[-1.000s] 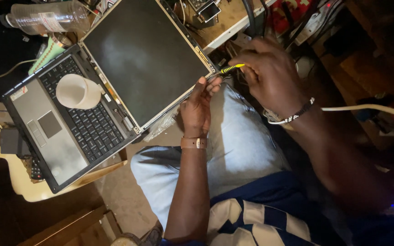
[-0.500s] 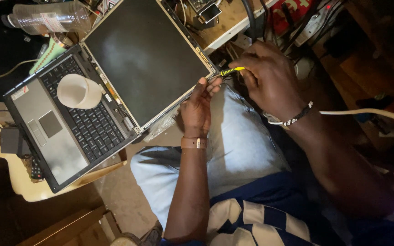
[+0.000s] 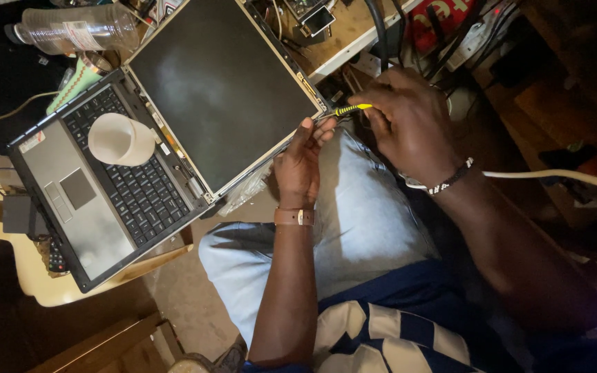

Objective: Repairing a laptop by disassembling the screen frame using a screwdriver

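Can't make out the screwdriver tip, buried behind left hand fingertips at the screen corner. Handle mostly swallowed by right hand. Plastic bottle clipped by top edge, upper left.

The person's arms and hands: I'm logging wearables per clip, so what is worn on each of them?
Both forearms are bare, no sleeves or gloves showing. The left hand has a brown strap with a small metal buckle round its wrist. The right hand wears a dark-and-white beaded bracelet at the wrist. No rings can be made out.
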